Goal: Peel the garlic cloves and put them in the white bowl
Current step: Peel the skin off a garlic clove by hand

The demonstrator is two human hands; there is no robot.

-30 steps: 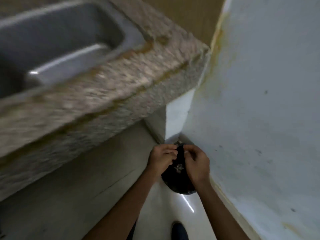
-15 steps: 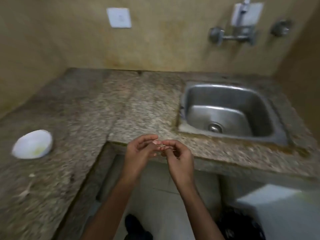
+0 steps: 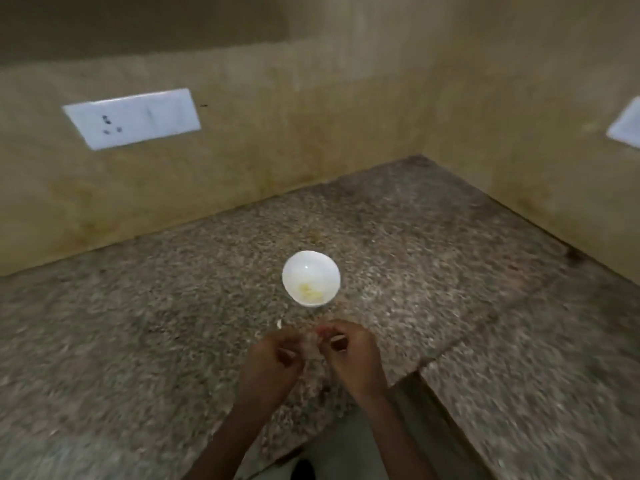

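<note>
**Peeling in progress**

The left hand (image 3: 273, 355) and right hand (image 3: 349, 355) meet above the speckled desk (image 3: 138, 341). Their fingers are curled, pinching between them what seems, through the blur, to be a garlic clove (image 3: 309, 342). The white bowl (image 3: 304, 268) stands on the desk just beyond them, with yellowish pieces (image 3: 310, 291) inside.

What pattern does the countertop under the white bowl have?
Speckled brown-and-grey granite: the countertop shows it across the head view.
</note>
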